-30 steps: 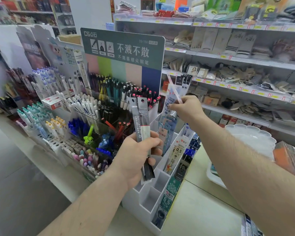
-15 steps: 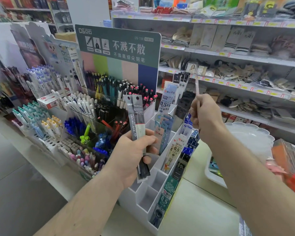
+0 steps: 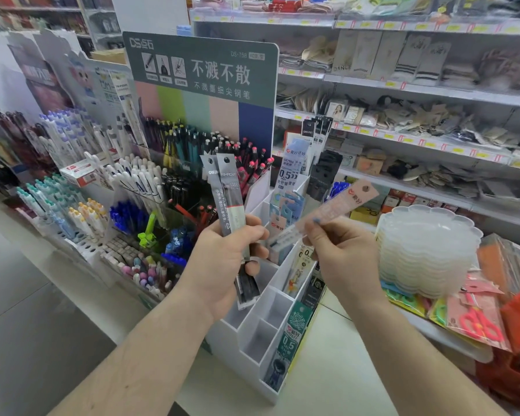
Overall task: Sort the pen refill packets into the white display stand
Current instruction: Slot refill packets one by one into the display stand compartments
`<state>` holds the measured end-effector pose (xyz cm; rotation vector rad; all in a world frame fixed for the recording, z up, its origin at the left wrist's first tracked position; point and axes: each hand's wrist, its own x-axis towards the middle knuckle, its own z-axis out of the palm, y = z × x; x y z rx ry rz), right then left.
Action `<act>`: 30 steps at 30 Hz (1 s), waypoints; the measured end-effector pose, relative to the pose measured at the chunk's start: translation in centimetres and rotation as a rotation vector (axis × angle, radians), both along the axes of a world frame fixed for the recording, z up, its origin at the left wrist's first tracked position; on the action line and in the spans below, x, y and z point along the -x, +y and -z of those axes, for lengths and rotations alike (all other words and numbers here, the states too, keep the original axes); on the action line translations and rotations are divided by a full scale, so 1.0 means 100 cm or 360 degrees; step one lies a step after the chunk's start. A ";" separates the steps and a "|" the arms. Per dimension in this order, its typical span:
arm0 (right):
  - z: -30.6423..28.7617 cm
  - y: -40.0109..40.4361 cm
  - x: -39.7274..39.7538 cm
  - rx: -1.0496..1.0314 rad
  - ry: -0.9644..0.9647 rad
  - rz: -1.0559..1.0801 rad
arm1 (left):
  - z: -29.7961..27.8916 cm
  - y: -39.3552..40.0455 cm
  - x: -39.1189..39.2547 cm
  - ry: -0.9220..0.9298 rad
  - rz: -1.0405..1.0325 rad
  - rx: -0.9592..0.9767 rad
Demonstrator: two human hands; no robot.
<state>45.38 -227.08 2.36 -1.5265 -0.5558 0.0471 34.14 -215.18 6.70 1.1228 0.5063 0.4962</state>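
- Nearest: white display stand (image 3: 254,340) on a pale counter (image 3: 327,382), stepped in tiers, several front compartments bare, a green "0.5" packet (image 3: 291,334) upright in a right-side slot.
- Just above the stand: left hand (image 3: 222,262), fingers curled round two grey refill packets (image 3: 227,202), held upright, dark lower ends poking out below the palm.
- Beside it, to the right: right hand (image 3: 341,253), thumb and fingertips pinching a pinkish refill packet (image 3: 330,211), tilted up and to the right, hang-hole end uppermost, blurred.
- Between and behind the hands: more refill packets (image 3: 287,211) standing in the stand's upper tiers, tall "0.5" card (image 3: 291,172) and dark packets (image 3: 323,172) at the back row.
- Right of the stand: stack of clear scalloped trays (image 3: 427,250), red scissors in a packet (image 3: 478,322) in front of it.
- Left of the stand: racks of pens (image 3: 126,187), white, blue, black, pink-capped.
- Further back: grey-green sign board (image 3: 201,70) with pastel stripes under it.
- Farthest: white store shelves (image 3: 418,88) with yellow price tags, socks and small bagged goods.
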 end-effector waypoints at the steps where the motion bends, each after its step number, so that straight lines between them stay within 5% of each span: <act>1: 0.005 0.002 -0.003 0.0092 -0.0086 0.0040 | 0.000 0.000 0.000 0.0002 0.0000 0.0000; 8: 0.032 0.020 -0.014 0.0837 -0.0769 0.0086 | 0.000 0.000 0.001 0.0026 -0.0003 0.0004; 12: 0.036 0.029 -0.012 0.1321 -0.0553 -0.0066 | -0.002 0.001 0.002 0.0052 0.0019 0.0016; 19: 0.025 0.023 -0.011 0.1423 -0.0338 -0.0200 | -0.003 -0.006 0.007 0.0090 0.0207 0.0066; 22: 0.007 0.004 -0.007 0.1161 -0.0360 0.0031 | 0.000 -0.015 0.010 0.0152 0.0412 0.0062; 26: -0.026 -0.019 0.012 0.0241 0.0247 -0.0056 | 0.011 -0.027 0.006 0.0215 0.0564 0.0042; 30: -0.034 -0.024 0.031 0.0345 0.0337 -0.0224 | 0.019 -0.040 -0.003 0.0288 0.0697 -0.0073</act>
